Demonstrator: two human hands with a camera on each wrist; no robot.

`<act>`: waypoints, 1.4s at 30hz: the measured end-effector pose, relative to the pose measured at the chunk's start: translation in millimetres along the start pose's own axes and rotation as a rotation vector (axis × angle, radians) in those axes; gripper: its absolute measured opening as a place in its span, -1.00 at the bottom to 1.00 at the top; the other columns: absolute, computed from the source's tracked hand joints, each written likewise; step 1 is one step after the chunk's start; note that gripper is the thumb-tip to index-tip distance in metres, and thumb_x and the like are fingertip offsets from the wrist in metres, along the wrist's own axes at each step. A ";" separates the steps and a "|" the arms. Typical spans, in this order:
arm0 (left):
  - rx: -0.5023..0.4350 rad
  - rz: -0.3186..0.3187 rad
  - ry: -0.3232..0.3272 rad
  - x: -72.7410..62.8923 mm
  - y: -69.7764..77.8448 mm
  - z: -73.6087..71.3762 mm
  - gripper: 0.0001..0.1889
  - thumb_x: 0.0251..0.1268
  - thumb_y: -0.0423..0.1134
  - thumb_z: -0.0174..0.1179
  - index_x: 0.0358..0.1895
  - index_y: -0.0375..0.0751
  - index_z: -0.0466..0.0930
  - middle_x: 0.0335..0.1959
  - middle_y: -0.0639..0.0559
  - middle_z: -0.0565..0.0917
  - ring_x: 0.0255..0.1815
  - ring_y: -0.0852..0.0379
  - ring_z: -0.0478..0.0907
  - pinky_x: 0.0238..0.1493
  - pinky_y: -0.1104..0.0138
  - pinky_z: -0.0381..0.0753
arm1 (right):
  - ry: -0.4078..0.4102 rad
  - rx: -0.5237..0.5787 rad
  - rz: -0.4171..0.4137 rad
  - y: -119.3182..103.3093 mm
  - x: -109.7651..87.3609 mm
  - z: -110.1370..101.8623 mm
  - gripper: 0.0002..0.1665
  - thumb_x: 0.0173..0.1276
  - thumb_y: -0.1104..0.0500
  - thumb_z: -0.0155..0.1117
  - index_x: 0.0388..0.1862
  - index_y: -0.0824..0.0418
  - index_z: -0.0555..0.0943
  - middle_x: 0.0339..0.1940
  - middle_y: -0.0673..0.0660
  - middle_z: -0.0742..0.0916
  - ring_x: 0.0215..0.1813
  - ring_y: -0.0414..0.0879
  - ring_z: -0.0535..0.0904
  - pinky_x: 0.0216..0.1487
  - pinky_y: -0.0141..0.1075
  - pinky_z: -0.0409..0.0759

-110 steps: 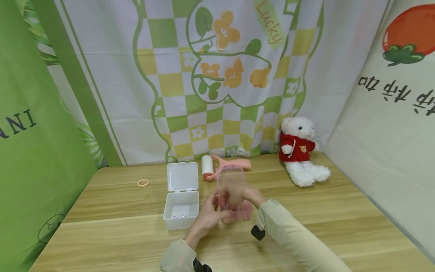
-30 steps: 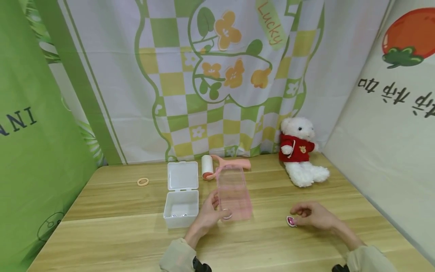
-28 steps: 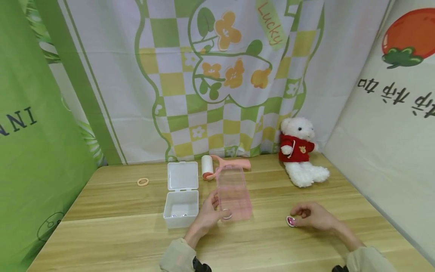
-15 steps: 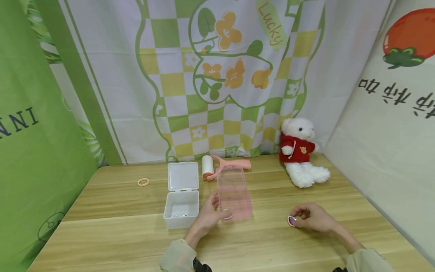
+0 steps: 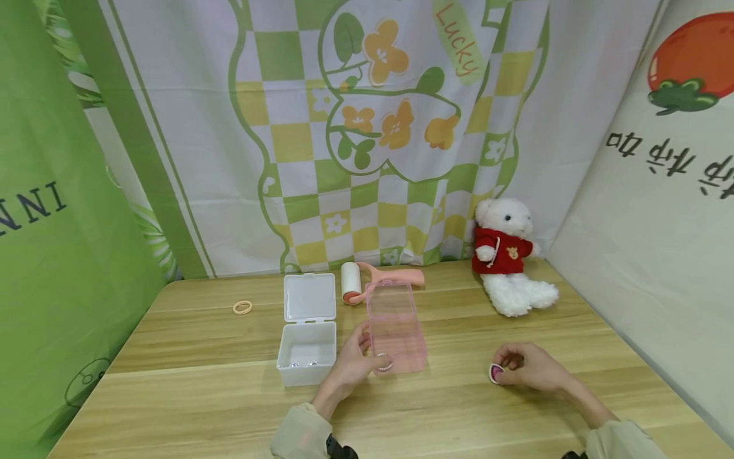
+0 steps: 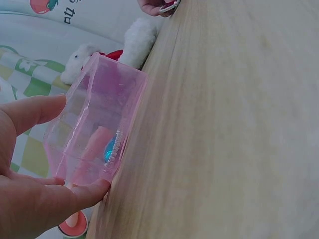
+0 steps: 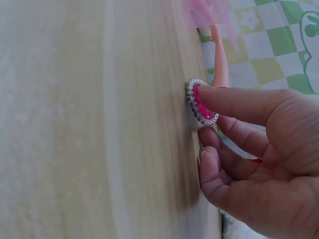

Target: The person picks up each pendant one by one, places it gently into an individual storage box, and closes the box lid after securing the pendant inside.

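Observation:
My left hand (image 5: 352,363) holds a clear pink plastic box (image 5: 410,347) at its left side, thumb over the front corner and fingertips against the wall. The box's lid (image 5: 391,301) is folded back. Inside lies a blue gem piece (image 6: 109,150) with a beaded silver rim, seen through the wall in the left wrist view. Well to the right, my right hand (image 5: 530,366) pinches a pink gem piece (image 7: 203,106), also edged in silver beads, close over the tabletop. The thumb covers part of its face, and its back is hidden.
Left of the pink box stands a white box (image 5: 304,376), lid up, with small shiny bits inside. Behind are a lint roller (image 5: 395,276) with a pink handle and a white teddy bear (image 5: 504,255) in red. A pale ring (image 5: 242,308) lies at the left.
My right hand has left the pink box and moved right with the pink gem piece. Over the last second the piece has turned slightly in my fingers. The left hand stays put.

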State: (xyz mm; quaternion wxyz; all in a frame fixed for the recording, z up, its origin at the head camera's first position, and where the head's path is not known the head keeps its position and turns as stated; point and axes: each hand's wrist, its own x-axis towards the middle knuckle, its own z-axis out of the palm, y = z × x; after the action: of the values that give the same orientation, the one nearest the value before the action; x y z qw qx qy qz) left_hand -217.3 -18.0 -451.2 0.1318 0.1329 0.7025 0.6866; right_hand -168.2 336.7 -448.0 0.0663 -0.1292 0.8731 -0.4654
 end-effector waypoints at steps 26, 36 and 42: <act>0.007 -0.007 -0.001 -0.8 0.4 -0.4 -0.07 0.03 -0.46 0.32 0.46 -0.44 -0.06 0.33 -0.44 0.22 0.38 -0.35 0.15 0.31 -0.08 0.26 | 0.054 0.185 0.170 -16.7 5.5 2.3 -0.55 0.33 0.15 0.28 0.02 0.46 0.45 -0.25 0.13 0.67 -0.25 -0.12 0.58 -0.30 -0.27 0.62; 0.013 -0.005 0.005 -0.7 0.7 0.4 -0.06 0.03 -0.46 0.33 0.46 -0.44 -0.05 0.33 -0.46 0.20 0.38 -0.37 0.13 0.33 -0.08 0.23 | 0.079 0.236 0.135 -41.4 24.3 7.1 -0.55 0.33 0.16 0.29 0.03 0.46 0.43 -0.22 0.13 0.66 -0.18 -0.09 0.60 -0.13 -0.18 0.61; 0.006 -0.013 0.006 -0.6 -0.6 0.4 -0.06 0.02 -0.45 0.34 0.46 -0.44 -0.05 0.35 -0.45 0.19 0.39 -0.36 0.12 0.34 -0.08 0.21 | 0.040 0.255 0.086 -56.7 38.2 9.2 -0.58 0.35 0.18 0.25 0.00 0.47 0.42 -0.25 0.12 0.64 -0.17 -0.09 0.59 -0.09 -0.14 0.61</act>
State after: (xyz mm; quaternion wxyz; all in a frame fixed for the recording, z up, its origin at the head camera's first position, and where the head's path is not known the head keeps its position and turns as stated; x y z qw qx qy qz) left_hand -216.6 -17.9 -451.9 0.1337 0.1268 0.7056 0.6842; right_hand -193.3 288.1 -406.0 0.0844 -0.0728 0.8127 -0.5719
